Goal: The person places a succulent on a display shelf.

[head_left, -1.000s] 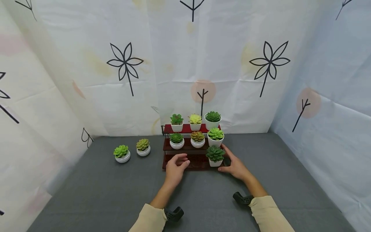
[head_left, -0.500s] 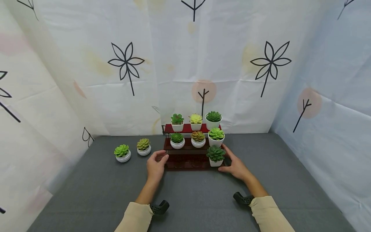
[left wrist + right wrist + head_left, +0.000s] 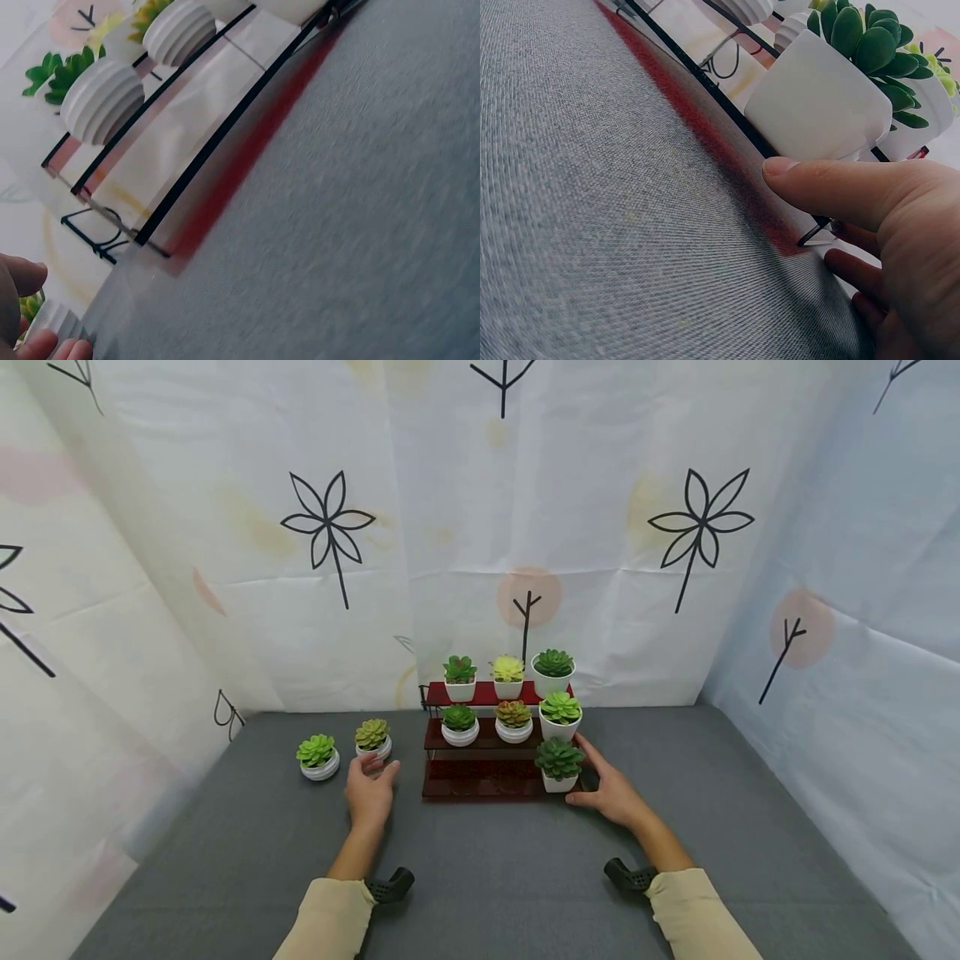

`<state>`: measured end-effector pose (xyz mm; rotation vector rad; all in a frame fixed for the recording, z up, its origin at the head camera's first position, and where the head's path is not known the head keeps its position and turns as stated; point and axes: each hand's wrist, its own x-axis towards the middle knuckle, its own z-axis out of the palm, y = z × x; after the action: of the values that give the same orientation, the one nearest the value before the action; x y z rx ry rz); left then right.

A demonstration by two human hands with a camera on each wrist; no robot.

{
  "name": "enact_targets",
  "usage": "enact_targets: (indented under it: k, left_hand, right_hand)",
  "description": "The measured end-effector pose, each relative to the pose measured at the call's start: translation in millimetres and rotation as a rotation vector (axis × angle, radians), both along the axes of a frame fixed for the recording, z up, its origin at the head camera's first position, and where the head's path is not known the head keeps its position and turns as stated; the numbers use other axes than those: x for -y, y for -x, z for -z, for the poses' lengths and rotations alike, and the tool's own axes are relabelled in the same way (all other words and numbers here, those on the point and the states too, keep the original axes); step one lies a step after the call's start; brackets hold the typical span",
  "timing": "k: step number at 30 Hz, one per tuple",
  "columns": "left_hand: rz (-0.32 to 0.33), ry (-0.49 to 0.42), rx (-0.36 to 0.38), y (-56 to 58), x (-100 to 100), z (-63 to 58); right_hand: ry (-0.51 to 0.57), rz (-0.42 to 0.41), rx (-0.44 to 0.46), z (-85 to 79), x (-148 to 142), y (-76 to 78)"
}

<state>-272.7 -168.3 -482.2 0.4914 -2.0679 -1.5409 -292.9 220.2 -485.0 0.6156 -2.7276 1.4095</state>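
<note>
My left hand (image 3: 371,793) is at the near side of a yellow-green succulent (image 3: 372,735) in a ribbed white pot, its fingertips close to the pot; contact cannot be told. In the left wrist view, thumb and fingers stand apart beside the ribbed pot (image 3: 54,321). My right hand (image 3: 617,795) holds the right end of a dark red three-tier display shelf (image 3: 480,779), thumb (image 3: 810,180) at the front edge and fingers around the side. Just above that thumb, a dark green succulent (image 3: 558,758) in a square white pot stands on the bottom tier.
Another bright green succulent (image 3: 317,750) stands on the grey tabletop (image 3: 495,877) to the far left. Potted succulents fill the top and middle tiers, such as a reddish one (image 3: 513,715). A patterned white cloth (image 3: 465,510) encloses the back and sides.
My left hand has moved left from in front of the shelf, past its left end, to the yellow-green succulent. The right hand stays at the shelf's right end.
</note>
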Motion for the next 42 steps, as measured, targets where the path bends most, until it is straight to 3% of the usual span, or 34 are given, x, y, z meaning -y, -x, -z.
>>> enact_targets:
  k: [9, 19, 27, 42]
  left_hand:
    - [-0.086, 0.074, 0.022, 6.8, 13.3, 1.4]
    - [-0.086, 0.064, 0.057, 18.4, 23.4, -1.9]
    - [-0.042, 0.076, 0.062, 26.6, 29.3, -3.3]
    - [0.060, 0.229, 0.219, 38.2, 45.5, -6.0]
  right_hand:
    - [0.010, -0.004, -0.005, 1.0, 0.0, 0.2]
    - [0.003, -0.006, -0.022, 2.9, -0.8, 0.2]
    - [0.006, -0.004, -0.028, 0.7, -0.1, -1.8]
    - [0.000, 0.006, -0.022, 0.4, 0.9, -1.7]
